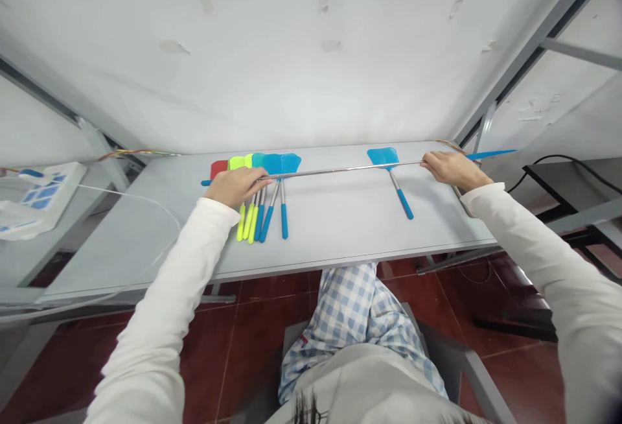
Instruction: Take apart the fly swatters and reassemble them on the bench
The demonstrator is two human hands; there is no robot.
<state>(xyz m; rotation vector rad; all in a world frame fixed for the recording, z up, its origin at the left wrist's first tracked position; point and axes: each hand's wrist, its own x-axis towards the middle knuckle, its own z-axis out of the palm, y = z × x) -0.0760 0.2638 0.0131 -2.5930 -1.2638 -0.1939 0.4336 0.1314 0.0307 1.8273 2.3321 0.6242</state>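
Swatter handle end [207,183] under left hand [236,185]; red swatter [218,168] mostly covered

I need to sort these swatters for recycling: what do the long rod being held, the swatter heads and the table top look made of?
The rod, stretched between the left hand and right hand, looks like bare polished metal: thin, silvery, shiny. The swatter heads look like moulded plastic: flat, bright solid colours. The table top is a matte pale grey sheet, perhaps laminate or painted metal; the picture cannot settle which.
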